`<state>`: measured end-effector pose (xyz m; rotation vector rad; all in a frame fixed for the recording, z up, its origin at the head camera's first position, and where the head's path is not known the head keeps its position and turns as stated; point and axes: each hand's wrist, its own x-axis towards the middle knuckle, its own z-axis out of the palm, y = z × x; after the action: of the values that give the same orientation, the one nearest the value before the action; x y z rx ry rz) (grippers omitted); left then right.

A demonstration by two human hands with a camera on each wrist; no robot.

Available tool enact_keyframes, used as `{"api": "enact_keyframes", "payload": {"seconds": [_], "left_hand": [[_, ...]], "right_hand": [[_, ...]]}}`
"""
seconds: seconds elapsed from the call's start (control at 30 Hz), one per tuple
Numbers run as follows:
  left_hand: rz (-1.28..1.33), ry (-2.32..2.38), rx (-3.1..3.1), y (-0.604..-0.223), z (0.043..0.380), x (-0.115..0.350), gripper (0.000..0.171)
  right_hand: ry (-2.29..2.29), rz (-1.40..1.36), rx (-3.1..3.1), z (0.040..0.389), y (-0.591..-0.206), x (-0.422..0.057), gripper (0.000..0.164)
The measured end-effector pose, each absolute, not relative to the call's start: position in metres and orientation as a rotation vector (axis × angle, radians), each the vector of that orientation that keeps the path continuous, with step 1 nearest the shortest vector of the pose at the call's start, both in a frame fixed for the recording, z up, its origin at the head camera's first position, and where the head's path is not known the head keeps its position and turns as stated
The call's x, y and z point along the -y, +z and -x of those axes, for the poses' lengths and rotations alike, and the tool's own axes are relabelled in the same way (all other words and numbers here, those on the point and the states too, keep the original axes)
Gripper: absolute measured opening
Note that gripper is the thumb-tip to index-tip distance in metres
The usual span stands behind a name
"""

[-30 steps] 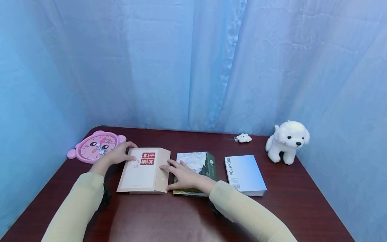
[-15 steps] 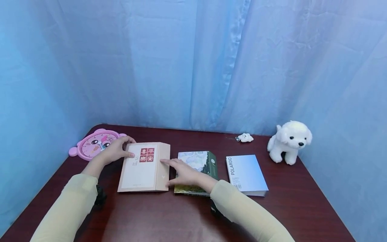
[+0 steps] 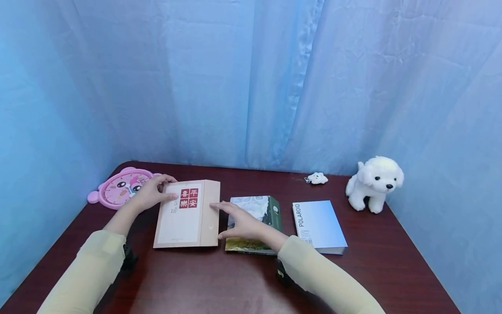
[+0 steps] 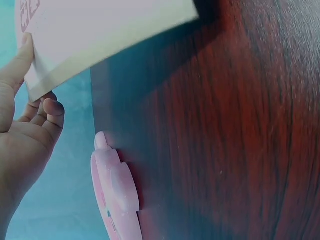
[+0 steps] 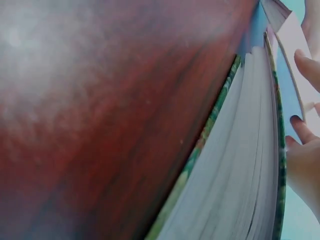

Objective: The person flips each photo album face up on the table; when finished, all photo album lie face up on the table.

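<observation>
A cream book (image 3: 180,226) with a red block of four characters and a folded right-hand flap (image 3: 210,213) lies tilted between both hands. My left hand (image 3: 150,194) grips its upper left corner, thumb on the cover and fingers curled beneath, as the left wrist view shows. That side hangs above the table, casting a shadow. My right hand (image 3: 247,222) holds the flap's edge, one fingertip on top and the thumb close to the lower corner. In the right wrist view the right hand (image 5: 305,160) is partly cut off by the frame.
A green illustrated book (image 3: 251,245) lies under my right hand. Farther right lies a blue-white POLAROID book (image 3: 323,222). A pink clock (image 3: 115,196) sits by my left wrist. A white plush dog (image 3: 372,187) and a small white trinket (image 3: 317,178) stand at the back right.
The cream book has risen and shifted slightly towards the back, its left side lifted. Both hands have moved with it; the page block peeking out below its cover earlier is no longer visible.
</observation>
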<state>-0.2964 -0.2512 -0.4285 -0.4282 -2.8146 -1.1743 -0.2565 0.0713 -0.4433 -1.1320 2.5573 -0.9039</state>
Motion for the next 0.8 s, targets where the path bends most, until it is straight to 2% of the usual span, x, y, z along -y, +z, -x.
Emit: {"api": "enact_keyframes", "payload": {"seconds": [0.27, 0.67, 0.8], "left_hand": [[0.348, -1.164, 2.774, -0.428, 0.297, 0.24, 0.048], [0.482, -1.19, 2.703, -0.414, 0.292, 0.215, 0.049], [0.549, -1.191, 2.678, -0.407, 0.289, 0.207, 0.047]], "right_hand": [[-1.058, 1.158, -2.561, 0.248, -0.439, -0.072, 0.076], [-1.473, 0.999, -2.299, 0.241, -0.437, -0.066, 0.084], [-1.552, 0.985, -2.264, 0.229, -0.415, -0.064, 0.085]]}}
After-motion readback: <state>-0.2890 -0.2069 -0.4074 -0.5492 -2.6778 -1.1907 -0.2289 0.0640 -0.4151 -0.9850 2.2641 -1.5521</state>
